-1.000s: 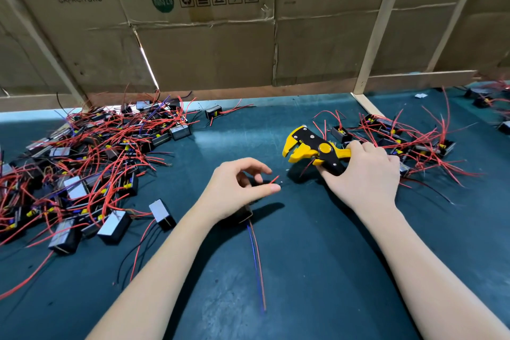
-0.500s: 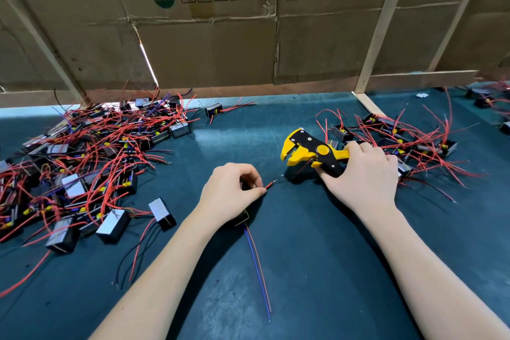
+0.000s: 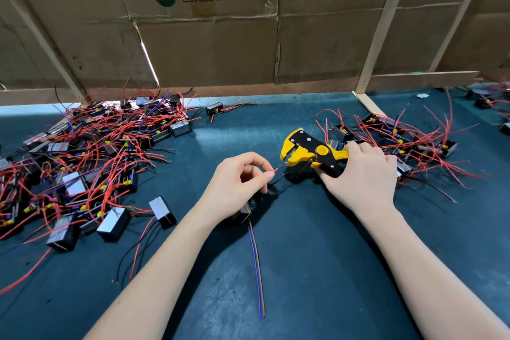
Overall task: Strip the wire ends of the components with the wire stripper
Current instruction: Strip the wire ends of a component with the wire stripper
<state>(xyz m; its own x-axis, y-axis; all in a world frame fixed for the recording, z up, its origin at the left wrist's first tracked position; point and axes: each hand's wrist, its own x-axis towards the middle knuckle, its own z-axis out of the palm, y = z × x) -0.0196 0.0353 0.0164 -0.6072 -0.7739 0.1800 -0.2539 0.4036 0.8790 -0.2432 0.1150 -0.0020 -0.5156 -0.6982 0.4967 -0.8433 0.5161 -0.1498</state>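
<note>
Red wire [image 3: 271,173] sits pinched between your left hand's [image 3: 238,183] thumb and forefinger, its bare tip pointing at the wire stripper [image 3: 311,156]. Your right hand [image 3: 364,174] wraps that tool's handles, its yellow jaws apart, just beside the tip. Its component [image 3: 244,214] lies under your left palm on the green mat [image 3: 303,270].

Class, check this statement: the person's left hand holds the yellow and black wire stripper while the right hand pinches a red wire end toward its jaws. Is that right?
Not quite: the hands are swapped. In the head view the right hand holds the yellow and black wire stripper, while the left hand pinches the red wire end toward its jaws.
</note>
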